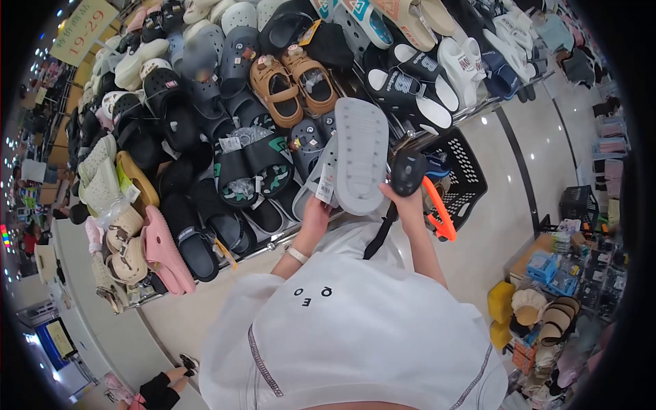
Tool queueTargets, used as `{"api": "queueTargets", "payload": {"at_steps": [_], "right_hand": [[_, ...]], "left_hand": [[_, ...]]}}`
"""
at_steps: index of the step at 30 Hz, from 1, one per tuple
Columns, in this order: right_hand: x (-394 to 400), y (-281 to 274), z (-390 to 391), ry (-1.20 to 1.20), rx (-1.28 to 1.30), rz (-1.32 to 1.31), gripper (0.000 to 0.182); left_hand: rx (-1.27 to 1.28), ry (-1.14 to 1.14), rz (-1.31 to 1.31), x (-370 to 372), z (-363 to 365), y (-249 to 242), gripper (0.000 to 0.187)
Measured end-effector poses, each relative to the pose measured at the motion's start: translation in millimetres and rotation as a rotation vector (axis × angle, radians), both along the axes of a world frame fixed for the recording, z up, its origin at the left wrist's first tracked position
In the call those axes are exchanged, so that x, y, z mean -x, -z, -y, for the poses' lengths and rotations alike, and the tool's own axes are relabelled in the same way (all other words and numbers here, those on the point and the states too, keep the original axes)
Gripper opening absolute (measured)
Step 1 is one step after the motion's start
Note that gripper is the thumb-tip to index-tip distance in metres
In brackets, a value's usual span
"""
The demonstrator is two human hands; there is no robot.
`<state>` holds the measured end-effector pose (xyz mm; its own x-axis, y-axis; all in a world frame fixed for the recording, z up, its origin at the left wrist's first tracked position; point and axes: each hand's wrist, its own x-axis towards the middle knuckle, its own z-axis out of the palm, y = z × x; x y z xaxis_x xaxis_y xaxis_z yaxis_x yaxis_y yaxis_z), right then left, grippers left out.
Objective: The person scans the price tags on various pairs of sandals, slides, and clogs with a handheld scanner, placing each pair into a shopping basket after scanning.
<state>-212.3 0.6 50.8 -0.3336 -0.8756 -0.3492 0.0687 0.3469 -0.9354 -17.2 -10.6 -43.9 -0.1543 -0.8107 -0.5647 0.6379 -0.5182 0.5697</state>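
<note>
A grey slide slipper (361,157) is held up with its studded sole toward me. Its mate (322,179) is partly hidden behind it, with a white paper tag (326,183) hanging at its side. My left hand (316,216) is closed on the lower edge of the mate, just below the tag. My right hand (406,203) grips the heel end of the front slipper from the right, thumb along its edge. A smooth black rounded object (408,172) stands right above the right-hand fingers. Below that hand hangs a black strap (380,236).
A rack of clogs and slippers fills the front, including brown sandals (281,92), black-and-green slides (253,164) and pink slippers (166,249). A black basket (467,160) with an orange handle (437,208) is at my right. A metal rail (277,242) edges the rack.
</note>
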Motion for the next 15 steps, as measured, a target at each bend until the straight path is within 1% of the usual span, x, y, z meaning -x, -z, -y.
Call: {"api": "queueTargets", "payload": {"at_steps": [1,2,4,5,6,7,8,9,10,11,12,13,14,15], "right_hand": [[-2,4,5,-0.039,0.047,-0.132,0.037],[-6,5,9,-0.077,0.096,-0.264,0.039],[-23,-16,16,-0.060,0.194,-0.376,0.046],[-33,-29,18,-0.066,0.303,-0.365,0.046],[-39,-39,21,-0.068,0.417,-0.356,0.046],[-43,-31,25,-0.165,0.424,-0.336,0.049],[-46,-28,27,-0.287,0.383,-0.481,0.055],[-50,-37,29,-0.434,0.375,-0.461,0.056],[-52,-46,29,-0.587,0.361,-0.442,0.058],[-51,-48,29,-0.586,0.371,-0.438,0.058],[-51,-48,28,-0.698,0.518,-0.359,0.058],[-52,-48,26,-0.810,0.660,-0.272,0.058],[-49,-51,23,-0.817,0.657,-0.259,0.058],[-40,-55,18,-0.836,0.535,-0.277,0.058]], "left_hand": [[0.051,0.038,0.078,0,0,-5,0.033],[0.066,0.041,0.091,0,-1,-5,0.033],[0.102,0.150,0.293,-4,-3,1,0.038],[0.213,0.129,0.348,-4,-8,5,0.041],[0.209,0.069,0.461,-1,-14,5,0.040],[0.255,0.039,0.554,3,-18,-8,0.040],[0.174,-0.014,0.613,4,-26,-9,0.038],[0.090,-0.067,0.665,6,-33,-9,0.036],[0.138,0.098,0.758,-6,-41,11,0.037],[0.381,0.044,0.782,-3,-55,14,0.030],[0.382,0.040,0.789,-2,-62,9,0.030],[0.478,0.271,0.920,-2,-70,4,0.027],[0.563,0.509,1.042,-2,-80,0,0.023],[0.758,0.431,1.217,5,-82,-11,0.024]]}}
